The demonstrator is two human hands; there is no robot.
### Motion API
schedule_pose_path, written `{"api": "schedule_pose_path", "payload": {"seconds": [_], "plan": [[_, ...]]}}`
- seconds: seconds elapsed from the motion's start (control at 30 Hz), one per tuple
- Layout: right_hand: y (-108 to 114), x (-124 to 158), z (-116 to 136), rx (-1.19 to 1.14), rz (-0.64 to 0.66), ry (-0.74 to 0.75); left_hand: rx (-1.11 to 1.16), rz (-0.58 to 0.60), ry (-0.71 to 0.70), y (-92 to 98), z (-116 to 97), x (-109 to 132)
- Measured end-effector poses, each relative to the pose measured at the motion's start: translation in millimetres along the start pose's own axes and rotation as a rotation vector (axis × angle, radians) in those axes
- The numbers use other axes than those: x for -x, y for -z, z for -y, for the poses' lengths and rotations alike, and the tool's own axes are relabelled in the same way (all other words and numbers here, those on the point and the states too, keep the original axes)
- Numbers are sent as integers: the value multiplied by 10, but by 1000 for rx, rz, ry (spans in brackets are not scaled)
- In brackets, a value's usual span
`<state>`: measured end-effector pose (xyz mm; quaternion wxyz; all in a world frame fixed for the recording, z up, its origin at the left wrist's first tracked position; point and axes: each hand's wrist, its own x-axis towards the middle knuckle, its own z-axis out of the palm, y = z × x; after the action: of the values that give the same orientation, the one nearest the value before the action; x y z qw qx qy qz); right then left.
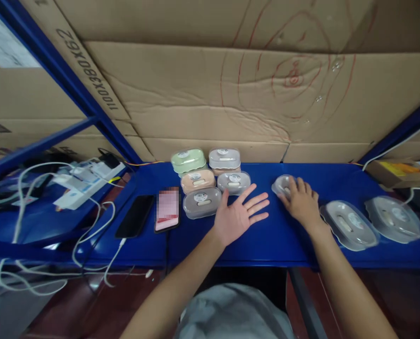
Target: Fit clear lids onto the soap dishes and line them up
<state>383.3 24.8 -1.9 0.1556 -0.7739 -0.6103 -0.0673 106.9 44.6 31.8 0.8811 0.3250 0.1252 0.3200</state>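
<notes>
My left hand (pixel 235 219) is palm up over the blue table with its fingers spread and nothing in it. Just left of it sit a dark grey oval case (pixel 202 202) and a light grey case (pixel 233 182). Behind them are a peach case (pixel 197 181), a green case (pixel 188 160) and another pale grey case (pixel 225 158), some stacked. On the right, my right hand (pixel 303 200) lies palm down with its fingers curled over a small grey case (pixel 281 185). Two larger clear-lidded grey cases (pixel 351 225) (pixel 395 219) rest beyond my right wrist.
A black phone (pixel 135 216) and a phone with a lit screen (pixel 167 209) lie at the left. Further left is a white power strip (pixel 88 186) with loose cables. Cardboard (pixel 195 89) stands behind the blue table (pixel 259 245). An open box (pixel 400 174) is at the right.
</notes>
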Motion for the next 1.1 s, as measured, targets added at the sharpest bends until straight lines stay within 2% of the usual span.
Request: {"api": "schedule_pose_path", "payload": {"seconds": [0.07, 0.1, 0.17, 0.27, 0.37, 0.5, 0.57, 0.67, 0.73, 0.77, 0.87, 0.9, 0.97, 1.1], "plan": [[-59, -169, -42, -120, 95, 154, -241, 29, -6, 11, -59, -56], [-70, -277, -62, -211, 150, 201, -442, 46, -28, 20, -86, -68], [-82, -511, -92, -385, 210, 234, -981, 94, -139, 49, -114, -66], [-118, -811, -86, -483, 167, 219, -1747, 211, -338, 126, -36, -47], [-157, -929, -29, -428, 72, 184, -2116, 374, -436, 222, 166, -49], [-109, -749, 52, -412, -16, 221, -2276, 456, -574, 317, 316, -10], [-72, -578, 85, -413, 62, 300, -2325, 460, -584, 337, 256, 49], [-73, -363, 127, -335, 235, 386, -2403, 407, -603, 345, 26, 156], [-104, -292, 154, -280, 274, 396, -2449, 292, -642, 353, -180, 230], [-119, -277, 166, -273, 277, 400, -2467, 192, -641, 364, -290, 273], [-134, -277, 197, -316, 282, 428, -2463, -168, -484, 454, -620, 447], [-127, -280, 203, -343, 287, 440, -2434, -230, -426, 505, -719, 516], [-98, -279, 212, -389, 291, 454, -2381, -296, -333, 627, -881, 646], [-17, -268, 234, -425, 266, 473, -2314, -246, -201, 805, -1038, 756]]}}
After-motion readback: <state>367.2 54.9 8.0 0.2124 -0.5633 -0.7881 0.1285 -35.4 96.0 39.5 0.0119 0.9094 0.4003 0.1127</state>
